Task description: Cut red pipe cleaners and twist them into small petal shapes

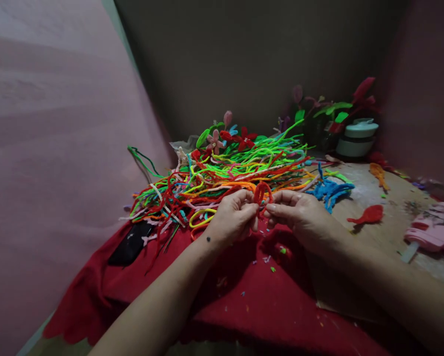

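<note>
Nearest to the camera are two bare forearms (162,296). The left hand (233,215) and the right hand (300,211) each have the grip pinched on one red looped stem (258,193), held above the red cloth (244,306). Behind it lies one heap of fuzzy stems (240,170), too many for counting. One black flat object (131,244) lies at left; at right, one pink tool (435,227).

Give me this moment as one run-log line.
left hand: pinching red loop | right hand: fingertips at loop | below: red cloth | behind: pipe-cleaner pile
</note>
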A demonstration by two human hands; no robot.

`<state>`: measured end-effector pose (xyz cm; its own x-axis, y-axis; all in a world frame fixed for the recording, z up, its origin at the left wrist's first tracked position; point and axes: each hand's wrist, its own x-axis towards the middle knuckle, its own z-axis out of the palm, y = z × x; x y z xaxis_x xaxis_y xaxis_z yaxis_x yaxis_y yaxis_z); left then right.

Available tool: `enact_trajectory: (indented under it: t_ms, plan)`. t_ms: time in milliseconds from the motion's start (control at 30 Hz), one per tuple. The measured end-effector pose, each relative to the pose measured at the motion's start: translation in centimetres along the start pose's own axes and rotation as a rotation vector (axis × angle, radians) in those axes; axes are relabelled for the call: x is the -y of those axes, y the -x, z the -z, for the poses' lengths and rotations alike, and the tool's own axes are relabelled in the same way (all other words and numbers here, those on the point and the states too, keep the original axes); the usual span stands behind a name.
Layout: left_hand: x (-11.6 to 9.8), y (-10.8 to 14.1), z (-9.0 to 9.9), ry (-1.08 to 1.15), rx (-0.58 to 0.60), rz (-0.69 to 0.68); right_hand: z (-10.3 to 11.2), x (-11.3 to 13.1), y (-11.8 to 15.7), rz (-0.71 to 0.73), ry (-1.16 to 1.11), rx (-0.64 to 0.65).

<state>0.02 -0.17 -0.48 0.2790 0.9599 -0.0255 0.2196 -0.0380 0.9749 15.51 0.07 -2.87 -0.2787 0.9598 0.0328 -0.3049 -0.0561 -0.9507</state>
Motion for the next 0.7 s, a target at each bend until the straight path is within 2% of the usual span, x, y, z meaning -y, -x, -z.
enact_trajectory:
  t_ms: [200,433,700]
  plan:
    - [0.47,0.24,-0.37,-0.082,0.005,-0.046,-0.13,-0.03,-0.16,0.18,0.032,-0.157]
    - [0.18,0.47,-0.44,-0.085,0.045,-0.043,-0.13,0.14,0.06,0.228,0.184,-0.172]
    - [-0.22,0.58,-0.39,-0.033,0.076,-0.014,-0.48,0.25,0.17,0.269,0.229,-0.173]
